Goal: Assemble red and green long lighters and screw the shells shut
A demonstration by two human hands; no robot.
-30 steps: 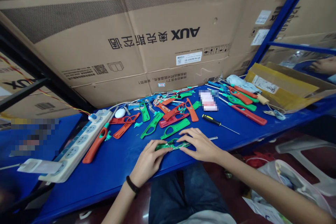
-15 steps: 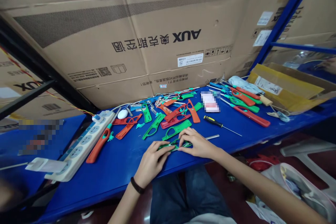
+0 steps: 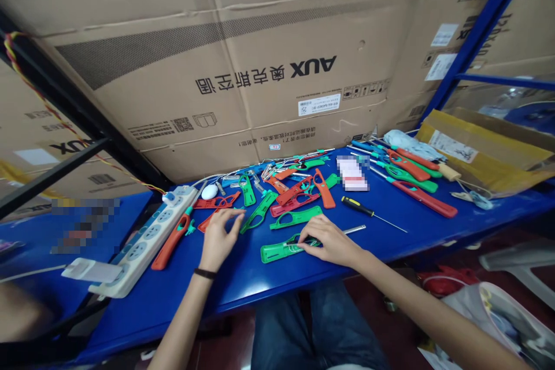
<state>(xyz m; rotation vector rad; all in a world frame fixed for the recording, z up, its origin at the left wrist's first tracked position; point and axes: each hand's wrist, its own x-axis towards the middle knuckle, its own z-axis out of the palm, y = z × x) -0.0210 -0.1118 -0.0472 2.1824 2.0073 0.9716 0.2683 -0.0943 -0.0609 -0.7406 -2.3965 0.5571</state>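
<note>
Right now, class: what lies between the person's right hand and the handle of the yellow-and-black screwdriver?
In the head view, only bare blue tabletop lies between the right hand and the screwdriver handle; a thin metal rod lies just beside that stretch.

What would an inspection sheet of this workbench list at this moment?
Surface: blue bench top; spills nothing seen.
Job's things: green plastic lighter shell; red plastic lighter shell.
Hands: left hand open, above the red shell; right hand with fingers on the green shell.
Clutter: more green shells, more red shells, yellow-and-black screwdriver, white oval object.
Cables: white power strip, twisted yellow-red wire.
Surroundings: AUX cardboard boxes, blue shelving frame.
</note>
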